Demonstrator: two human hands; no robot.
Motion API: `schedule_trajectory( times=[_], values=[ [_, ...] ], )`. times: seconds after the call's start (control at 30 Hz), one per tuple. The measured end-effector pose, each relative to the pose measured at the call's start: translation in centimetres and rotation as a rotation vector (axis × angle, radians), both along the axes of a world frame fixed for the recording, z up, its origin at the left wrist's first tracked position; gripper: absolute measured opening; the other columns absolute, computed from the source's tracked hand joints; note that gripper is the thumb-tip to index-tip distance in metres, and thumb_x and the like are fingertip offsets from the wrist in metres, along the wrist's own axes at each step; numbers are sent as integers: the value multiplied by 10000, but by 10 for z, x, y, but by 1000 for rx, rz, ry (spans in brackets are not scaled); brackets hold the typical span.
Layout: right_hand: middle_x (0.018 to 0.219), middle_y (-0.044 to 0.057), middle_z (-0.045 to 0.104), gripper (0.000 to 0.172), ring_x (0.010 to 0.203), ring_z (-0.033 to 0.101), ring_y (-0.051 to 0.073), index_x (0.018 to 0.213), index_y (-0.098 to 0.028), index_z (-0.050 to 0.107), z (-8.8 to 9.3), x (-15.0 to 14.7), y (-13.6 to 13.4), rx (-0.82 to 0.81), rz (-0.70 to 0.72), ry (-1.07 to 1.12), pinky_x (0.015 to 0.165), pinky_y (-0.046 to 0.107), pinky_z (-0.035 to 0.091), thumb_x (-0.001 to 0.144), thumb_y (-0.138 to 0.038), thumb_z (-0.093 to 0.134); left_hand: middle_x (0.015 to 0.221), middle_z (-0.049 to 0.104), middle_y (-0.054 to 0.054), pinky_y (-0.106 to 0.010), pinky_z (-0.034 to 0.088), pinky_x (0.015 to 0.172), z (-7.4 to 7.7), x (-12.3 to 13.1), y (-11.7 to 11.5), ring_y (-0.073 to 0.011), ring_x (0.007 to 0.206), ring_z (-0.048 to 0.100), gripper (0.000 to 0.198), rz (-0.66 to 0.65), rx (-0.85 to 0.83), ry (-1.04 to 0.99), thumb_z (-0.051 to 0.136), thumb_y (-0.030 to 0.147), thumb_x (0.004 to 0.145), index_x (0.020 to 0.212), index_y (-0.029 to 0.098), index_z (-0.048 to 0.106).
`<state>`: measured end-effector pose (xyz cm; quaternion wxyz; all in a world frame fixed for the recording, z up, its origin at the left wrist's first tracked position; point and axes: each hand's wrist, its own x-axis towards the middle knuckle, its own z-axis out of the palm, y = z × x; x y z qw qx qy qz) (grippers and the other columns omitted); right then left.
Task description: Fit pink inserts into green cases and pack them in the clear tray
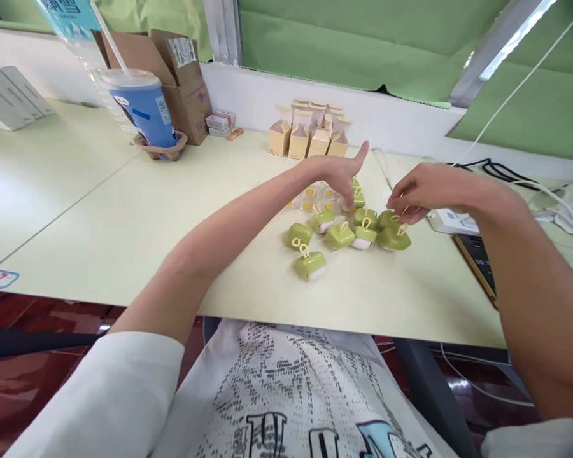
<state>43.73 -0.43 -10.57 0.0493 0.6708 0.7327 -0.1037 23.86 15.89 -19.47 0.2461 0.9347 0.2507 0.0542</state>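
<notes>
Several small green cases with cream loops lie grouped on the pale table (248, 267); one green case (310, 265) is nearest the front edge. My left hand (341, 175) is at the back of the group, thumb raised and apart, fingers pointing down beside a green case (358, 197). Clear packs with yellow dots (309, 198) lie partly behind that hand. My right hand (413, 191) hovers over the right end of the group, fingers bent down close to a green case (394, 238). Whatever its fingertips hold, if anything, is too small to make out.
Small open cartons (298, 141) stand by the wall. At the back left are a blue cup (146, 114) in a holder, a cardboard box (186, 95) and a large bottle. A phone (480, 264), white power strip (451, 221) and cables are at the right.
</notes>
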Motion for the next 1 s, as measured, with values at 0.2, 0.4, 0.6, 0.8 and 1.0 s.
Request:
schedule_trajectory(
  times=[0.2,0.4,0.6,0.8,1.0],
  values=[
    [881,121,886,392,756,876,299,1411,-137,818,1,-54,16,133,-208,129,888,434,720,1023,-193,830,1770,603,-314,-514,472,1349,8,-8,-23,-507,1663,569,1966,91,-1,11,988,623,562,1702,-2,-487],
    [1147,227,876,444,1096,866,422,1376,-91,820,-41,-75,39,245,-110,-3,894,432,683,932,-113,835,1637,736,-258,-465,558,1231,-4,-6,-19,-456,1525,709,1908,21,-43,-151,961,547,589,1711,39,-497],
    [1117,205,850,295,1131,817,406,1225,-79,852,-47,-73,43,322,-107,42,965,449,677,970,-39,709,1477,832,-236,-532,582,1228,-18,-1,-12,-468,1431,781,1884,-2,-77,-185,968,426,616,1658,-15,-538],
    [1080,252,853,319,1080,848,410,1247,6,844,-35,-88,31,269,-144,10,906,413,666,984,18,663,1392,873,-211,-509,598,1220,-20,-1,-17,-446,1379,809,1848,20,-48,-211,992,365,641,1752,-5,-437],
    [1413,320,793,409,1373,786,461,1431,6,773,-31,-98,24,309,-158,-20,1060,428,648,1037,17,666,1432,862,-189,-508,608,1220,-20,-2,-17,-466,1395,795,1828,62,-1,-217,997,326,610,1847,70,-325]
  ],
)
